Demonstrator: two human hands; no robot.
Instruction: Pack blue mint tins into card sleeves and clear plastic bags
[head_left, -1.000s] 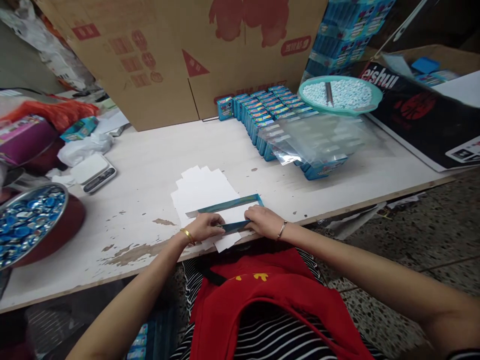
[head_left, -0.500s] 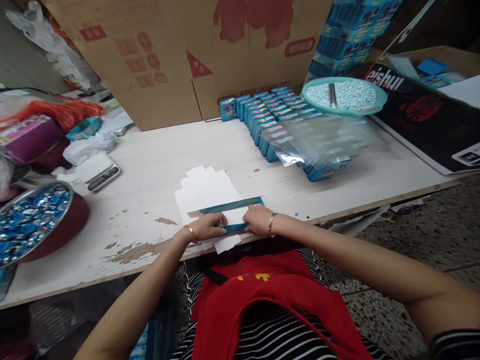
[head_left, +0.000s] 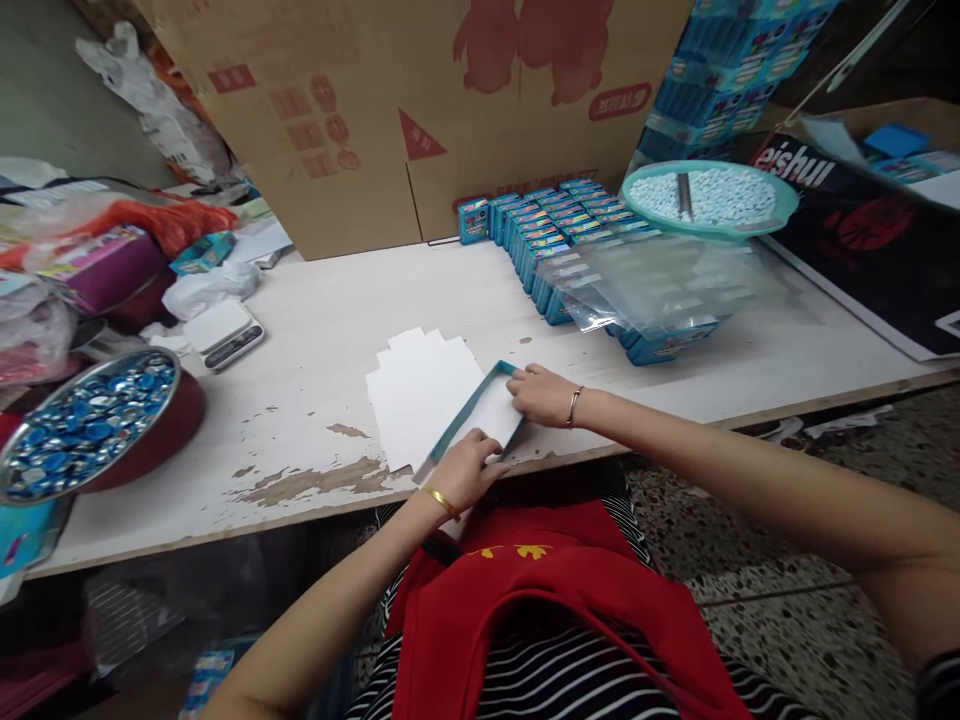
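Note:
Between my hands is a shallow, long tray-like box (head_left: 466, 408) with teal sides and a white inside, turned at a slant near the table's front edge. My left hand (head_left: 469, 470) grips its near side, fingers bent over the wall. At the far right end my right hand (head_left: 541, 395) pinches the box wall. White paper sheets (head_left: 420, 385) lie fanned out on the table, partly under the box. The fingertips of both hands are partly hidden by the box walls.
A large cardboard carton (head_left: 360, 130) stands behind. Rows of small blue boxes (head_left: 544, 235) sit under clear plastic bags (head_left: 645, 280). A teal basin (head_left: 780, 215) holds pale pellets. On the left are a white scale (head_left: 225, 335) and a bowl (head_left: 196, 405) of blue-silver pieces.
The box has turned from lying nearly level to a steep slant. My right hand has moved up and away; my left hand has shifted right and nearer. The camera view has shifted slightly.

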